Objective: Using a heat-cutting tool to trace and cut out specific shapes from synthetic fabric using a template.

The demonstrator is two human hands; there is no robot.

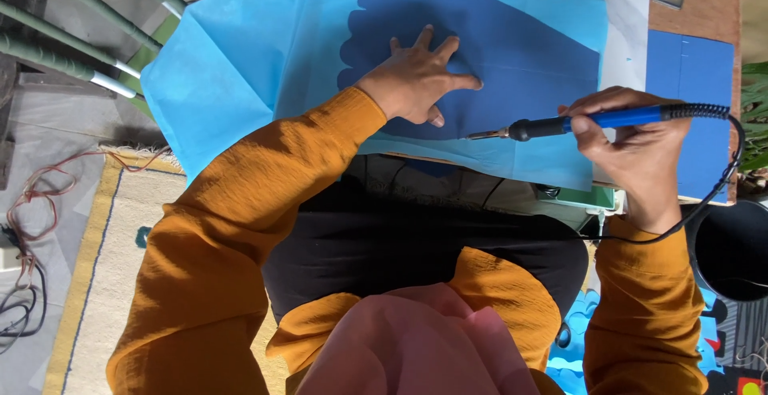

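Observation:
My left hand (420,79) lies flat with fingers spread on a light blue fabric sheet (240,67), pressing over a dark blue scalloped shape (512,51) that shows through it. My right hand (632,147) grips a blue-handled soldering iron (608,119). Its metal tip (476,134) points left and hovers at the lower edge of the dark blue shape, just right of my left thumb. A black coiled cord (724,163) runs from the handle around my right wrist. Both arms wear orange sleeves.
The fabric covers a wooden board (696,11). A dark blue sheet (690,67) lies at the right edge. A black bucket (732,251) stands at lower right. A rug (96,227), tangled wires (28,203) and green pipes (64,51) are at left.

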